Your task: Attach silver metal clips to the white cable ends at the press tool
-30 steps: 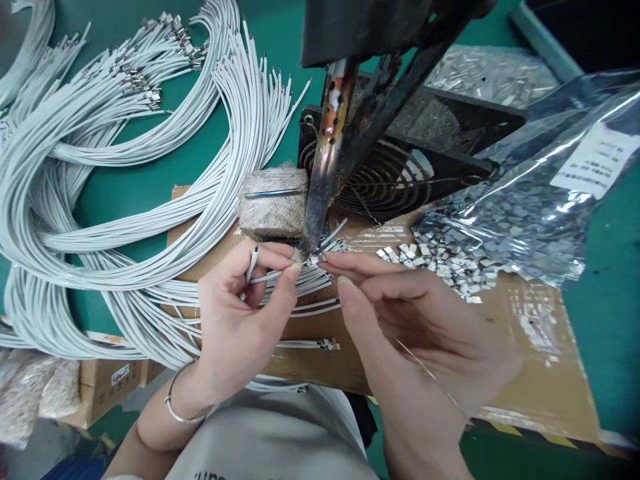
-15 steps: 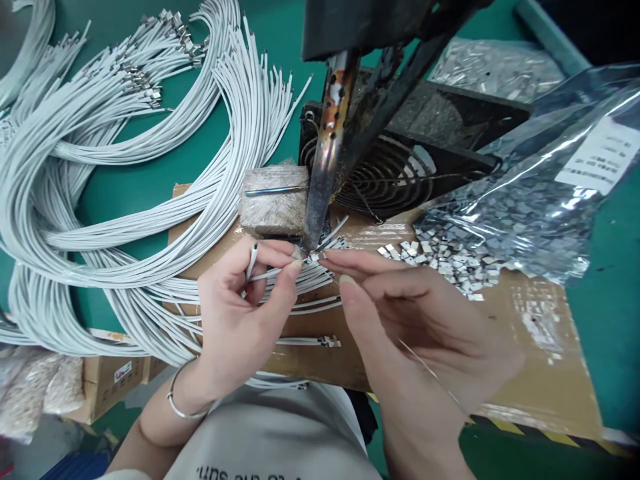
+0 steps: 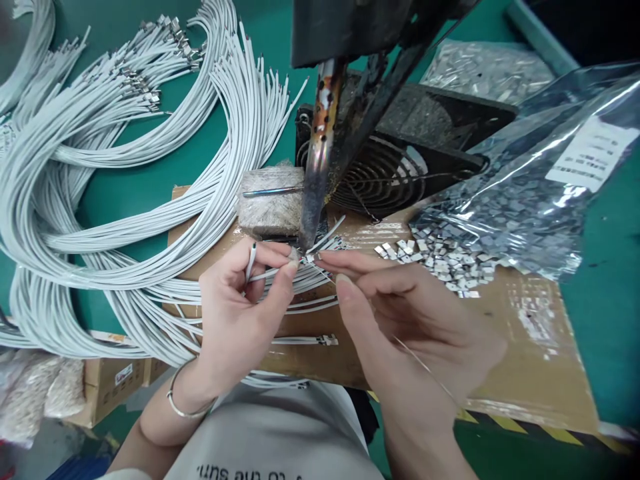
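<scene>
My left hand point(image 3: 240, 313) is closed in a pinch on a white cable point(image 3: 267, 273), whose end lies beneath the dark tip of a soldering iron point(image 3: 320, 157). Another dark-tipped cable end point(image 3: 251, 262) pokes up between its fingers. Thin solder wire point(image 3: 425, 368) runs through my closed right hand point(image 3: 420, 327) towards the iron's tip. A small shiny metal piece point(image 3: 311, 258) sits at the right fingertips, just by the tip. Whether the right fingers grip or only touch it, I cannot tell. The joint itself is mostly hidden by fingers and iron.
Bundles of white cables point(image 3: 125, 267) cover the left side. A fan point(image 3: 390, 173) stands behind the iron, next to a wrapped block point(image 3: 273, 207). Loose metal pieces point(image 3: 445, 260) spill from a clear bag point(image 3: 530, 200) onto the cardboard point(image 3: 530, 360). One finished-looking cable end point(image 3: 327, 340) lies in front.
The iron, fan and bag appear slightly further left as the view shifts. Both hands keep nearly the same pose under the tip, the right one a little further left.
</scene>
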`<move>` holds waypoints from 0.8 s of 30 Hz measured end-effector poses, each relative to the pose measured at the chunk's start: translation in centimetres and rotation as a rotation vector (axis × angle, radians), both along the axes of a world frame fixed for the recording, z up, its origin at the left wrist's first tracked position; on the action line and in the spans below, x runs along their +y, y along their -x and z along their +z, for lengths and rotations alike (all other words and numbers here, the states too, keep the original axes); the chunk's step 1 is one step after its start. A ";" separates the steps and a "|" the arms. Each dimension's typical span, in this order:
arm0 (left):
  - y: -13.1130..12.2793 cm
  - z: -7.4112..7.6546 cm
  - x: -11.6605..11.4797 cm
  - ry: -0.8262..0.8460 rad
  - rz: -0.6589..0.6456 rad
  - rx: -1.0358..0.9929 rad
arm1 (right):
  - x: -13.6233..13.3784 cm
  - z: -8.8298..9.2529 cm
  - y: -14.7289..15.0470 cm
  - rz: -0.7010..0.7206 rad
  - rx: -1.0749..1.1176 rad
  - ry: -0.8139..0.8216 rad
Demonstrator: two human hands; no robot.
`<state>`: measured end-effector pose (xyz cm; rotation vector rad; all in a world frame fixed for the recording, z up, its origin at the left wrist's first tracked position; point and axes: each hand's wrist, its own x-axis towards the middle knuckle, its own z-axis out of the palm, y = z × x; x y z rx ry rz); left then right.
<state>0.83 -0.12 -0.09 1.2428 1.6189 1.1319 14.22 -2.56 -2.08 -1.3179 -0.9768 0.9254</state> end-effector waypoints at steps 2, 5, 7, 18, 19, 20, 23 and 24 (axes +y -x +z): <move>0.0 0.0 0.0 0.006 -0.002 0.005 | -0.1 -0.2 -0.2 0.007 -0.004 0.004; 0.0 0.0 0.0 0.020 -0.010 -0.004 | -0.3 -0.5 -0.4 0.050 -0.017 -0.015; 0.0 0.0 -0.2 0.033 -0.016 -0.022 | -0.4 -0.5 -0.5 0.065 -0.022 -0.017; 0.9 -0.4 -4.2 0.300 -0.384 -0.128 | -1.1 -2.6 -6.2 -0.307 -0.070 -0.049; 1.2 -0.5 -4.5 0.342 -0.459 -0.142 | -1.4 -2.9 -6.9 -0.284 -0.132 -0.008; 1.5 -0.7 -4.7 0.367 -0.520 -0.166 | -1.7 -3.2 -7.4 -0.260 -0.200 0.027; 2.4 -1.5 -5.1 0.383 -0.583 -0.197 | -2.2 -3.7 -8.0 -0.174 -0.427 0.070; 2.7 -1.8 -5.3 0.383 -0.577 -0.221 | -2.2 -3.8 -8.0 -0.149 -0.488 0.073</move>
